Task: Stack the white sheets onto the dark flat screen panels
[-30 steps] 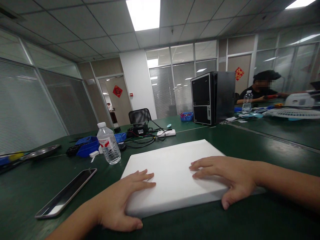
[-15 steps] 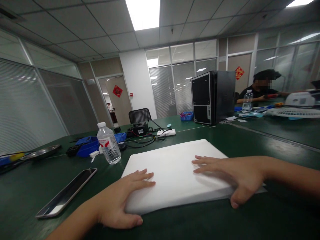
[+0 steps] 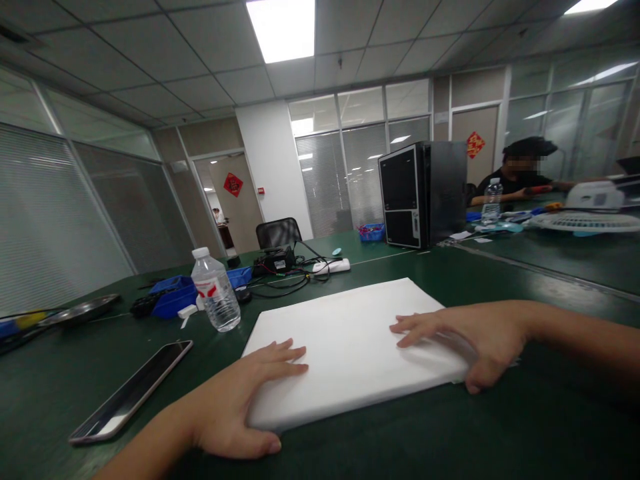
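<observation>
A flat white board (image 3: 345, 340) lies on the dark green table (image 3: 500, 427) in front of me. My left hand (image 3: 245, 407) grips its near left corner, fingers flat on top and thumb against the front edge. My right hand (image 3: 465, 337) clasps the near right corner the same way, thumb hooked round the edge. That right corner looks slightly raised off the table.
A phone (image 3: 133, 390) lies face up at the left, and a water bottle (image 3: 215, 300) stands beyond it by a blue tray (image 3: 173, 297). Cables and a power strip (image 3: 331, 267) sit behind the board. A black computer tower (image 3: 423, 193) stands further back. A person (image 3: 525, 170) sits at the far right.
My right hand has slid right and back along the board's near edge to the corner, and that corner has lifted a little. My left hand has stayed put.
</observation>
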A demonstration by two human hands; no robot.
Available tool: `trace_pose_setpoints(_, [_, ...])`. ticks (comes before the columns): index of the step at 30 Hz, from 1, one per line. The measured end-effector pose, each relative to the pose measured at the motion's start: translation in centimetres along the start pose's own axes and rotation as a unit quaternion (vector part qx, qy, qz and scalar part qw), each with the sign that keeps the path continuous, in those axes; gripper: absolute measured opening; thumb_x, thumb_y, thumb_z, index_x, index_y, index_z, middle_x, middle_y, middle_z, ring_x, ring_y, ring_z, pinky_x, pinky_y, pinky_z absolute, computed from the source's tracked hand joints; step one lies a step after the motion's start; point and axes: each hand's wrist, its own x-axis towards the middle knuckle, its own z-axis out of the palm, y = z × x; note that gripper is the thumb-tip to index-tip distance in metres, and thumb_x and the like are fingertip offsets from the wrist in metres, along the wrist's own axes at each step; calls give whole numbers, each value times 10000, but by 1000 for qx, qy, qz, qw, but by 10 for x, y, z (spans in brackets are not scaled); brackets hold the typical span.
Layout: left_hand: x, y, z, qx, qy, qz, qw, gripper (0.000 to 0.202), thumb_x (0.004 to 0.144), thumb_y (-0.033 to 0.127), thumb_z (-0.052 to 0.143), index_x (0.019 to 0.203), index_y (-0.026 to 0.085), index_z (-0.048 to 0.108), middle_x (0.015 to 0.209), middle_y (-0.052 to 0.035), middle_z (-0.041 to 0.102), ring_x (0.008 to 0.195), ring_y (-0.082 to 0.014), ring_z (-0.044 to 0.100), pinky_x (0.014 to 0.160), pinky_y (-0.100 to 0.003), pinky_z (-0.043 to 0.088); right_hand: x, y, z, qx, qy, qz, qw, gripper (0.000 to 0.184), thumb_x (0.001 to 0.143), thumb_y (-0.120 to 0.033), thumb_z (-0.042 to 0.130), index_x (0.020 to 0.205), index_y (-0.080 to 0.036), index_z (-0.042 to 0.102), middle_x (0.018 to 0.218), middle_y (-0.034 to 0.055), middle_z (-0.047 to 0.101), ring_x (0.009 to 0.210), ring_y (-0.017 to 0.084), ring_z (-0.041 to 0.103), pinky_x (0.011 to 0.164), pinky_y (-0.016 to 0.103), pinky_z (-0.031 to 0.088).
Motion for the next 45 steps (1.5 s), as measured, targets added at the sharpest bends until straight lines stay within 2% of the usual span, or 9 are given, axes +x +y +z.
trace_pose_setpoints(4, [-2, -7, 3, -1, 2, 3, 1000, 971, 711, 562, 804, 1556, 359, 370, 1686, -43, 299, 1539, -412, 213, 1226, -628, 223, -3, 7, -5, -5, 0, 26, 1000, 1025, 618, -295, 856, 1545, -328, 420, 1680, 68, 140, 1519, 414, 75, 1208, 639, 36])
trace_pose_setpoints(9, [-4, -7, 1, -1, -6, 2, 1000, 971, 712, 524, 810, 1558, 351, 366, 1689, -46, 291, 1544, -410, 198, 1230, -631, 202, -6, 12, -12, 7, -17, 42, 999, 1008, 630, -277, 833, 1548, -312, 417, 1671, 77, 186, 1517, 415, 105, 1208, 647, 33])
trace_pose_setpoints(17, [-6, -12, 0, -8, 3, -3, 1000, 910, 719, 473, 809, 1532, 375, 413, 1668, -36, 342, 1536, -422, 216, 1222, -661, 191, -13, 12, -15, 19, 8, 41, 999, 930, 672, -263, 803, 1531, -308, 450, 1629, 63, 308, 1497, 404, 225, 1220, 638, 119])
trace_pose_setpoints(22, [-7, -14, -1, -15, 0, -8, 1000, 876, 739, 496, 799, 1524, 378, 427, 1665, -36, 349, 1535, -413, 227, 1221, -651, 211, -14, 16, -16, 23, 24, 47, 998, 912, 651, -282, 831, 1499, -321, 498, 1609, 58, 353, 1473, 413, 284, 1214, 638, 165])
trace_pose_setpoints(27, [-9, -20, -3, -7, 10, -7, 1000, 858, 747, 572, 783, 1510, 365, 452, 1652, -48, 377, 1524, -415, 269, 1221, -647, 213, -14, 18, -16, 16, 19, 37, 999, 943, 645, -332, 858, 1511, -297, 485, 1612, 71, 347, 1479, 412, 271, 1221, 631, 145])
trace_pose_setpoints(32, [-15, -28, 1, -6, 44, -22, 999, 863, 733, 657, 767, 1491, 362, 477, 1638, -50, 406, 1510, -399, 317, 1220, -599, 269, -14, 19, -16, 11, 23, 47, 999, 941, 652, -378, 872, 1508, -315, 486, 1605, 57, 364, 1473, 404, 291, 1224, 622, 162])
trace_pose_setpoints(35, [-17, -29, 2, -6, 59, -30, 998, 867, 722, 696, 757, 1479, 365, 490, 1630, -55, 420, 1499, -395, 343, 1215, -588, 285, -16, 18, -17, 11, 37, 52, 998, 919, 648, -400, 876, 1489, -325, 514, 1575, 54, 414, 1441, 423, 343, 1209, 636, 207])
trace_pose_setpoints(41, [-16, -31, -1, -17, 42, -32, 998, 874, 734, 663, 769, 1500, 376, 462, 1664, -49, 354, 1501, -394, 338, 1213, -570, 298, -17, 17, -17, 15, 44, 71, 996, 879, 643, -451, 882, 1453, -364, 553, 1521, 37, 482, 1308, 413, 492, 1108, 607, 403])
trace_pose_setpoints(45, [-17, -35, -2, -25, 41, -32, 998, 889, 724, 661, 780, 1505, 386, 456, 1668, -43, 346, 1497, -398, 344, 1209, -578, 303, -12, 27, -18, 42, 74, 21, 996, 689, 780, -573, 762, 1398, -302, 622, 1465, 46, 543, 1291, 380, 515, 1074, 526, 457])
